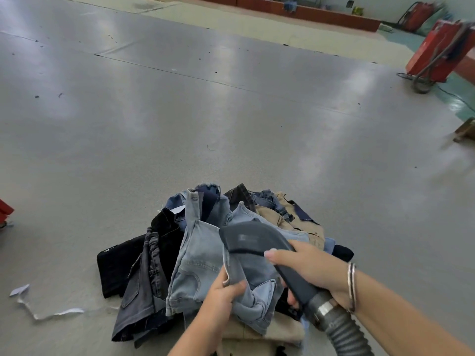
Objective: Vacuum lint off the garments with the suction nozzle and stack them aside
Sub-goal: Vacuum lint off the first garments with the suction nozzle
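the lower edge cuts off both forearms and the near end of the pile, and the label on the nozzle is blurred past reading. the right side of the view is smeared, so the red cart there shows only roughly.

the left hand comes up from the bottom, its grip closed round a fold of light jeans, thumb on top of the cloth. the right hand reaches in from the lower right with bangles at the wrist — its grip wraps the nozzle's neck, thumb stretched forward along it, the other fingers partly hidden under it.

the nozzle's long axis runs from lower right to upper left; its flat wide mouth end lies over the jeans, and a ribbed hose leaves its rear and runs out of view. the pile sits on a grey table — dark, blue and tan garments heaped together. paper scraps lie to the left.
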{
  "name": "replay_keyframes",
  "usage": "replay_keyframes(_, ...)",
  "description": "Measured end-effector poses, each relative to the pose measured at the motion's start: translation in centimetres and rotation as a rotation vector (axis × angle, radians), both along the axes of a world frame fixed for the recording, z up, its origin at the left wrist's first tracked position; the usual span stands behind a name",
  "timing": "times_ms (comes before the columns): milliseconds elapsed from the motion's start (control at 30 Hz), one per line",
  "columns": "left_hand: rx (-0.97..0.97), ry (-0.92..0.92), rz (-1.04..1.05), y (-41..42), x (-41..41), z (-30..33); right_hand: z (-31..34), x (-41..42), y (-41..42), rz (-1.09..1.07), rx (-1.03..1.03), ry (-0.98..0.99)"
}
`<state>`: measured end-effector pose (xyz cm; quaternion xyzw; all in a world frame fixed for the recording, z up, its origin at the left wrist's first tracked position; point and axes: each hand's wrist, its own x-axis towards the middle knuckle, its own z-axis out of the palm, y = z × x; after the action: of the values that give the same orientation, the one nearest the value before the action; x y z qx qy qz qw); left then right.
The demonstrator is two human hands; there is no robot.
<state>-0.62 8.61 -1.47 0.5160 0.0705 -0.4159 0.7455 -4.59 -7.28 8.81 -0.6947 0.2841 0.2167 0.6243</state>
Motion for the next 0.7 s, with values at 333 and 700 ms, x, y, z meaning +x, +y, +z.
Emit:
replay_keyframes(333, -0.122, 0.064, 0.140, 0.2, 0.8, -0.9, 0.3, 0.3, -1.7, 0.001, 0.042, 0.027)
replay_keyframes(700, 0.024, -0.211, -0.049, 0.2, 5.8, -0.8, -1.3, 1.7, -1.7, -0.417, -0.062, -0.210)
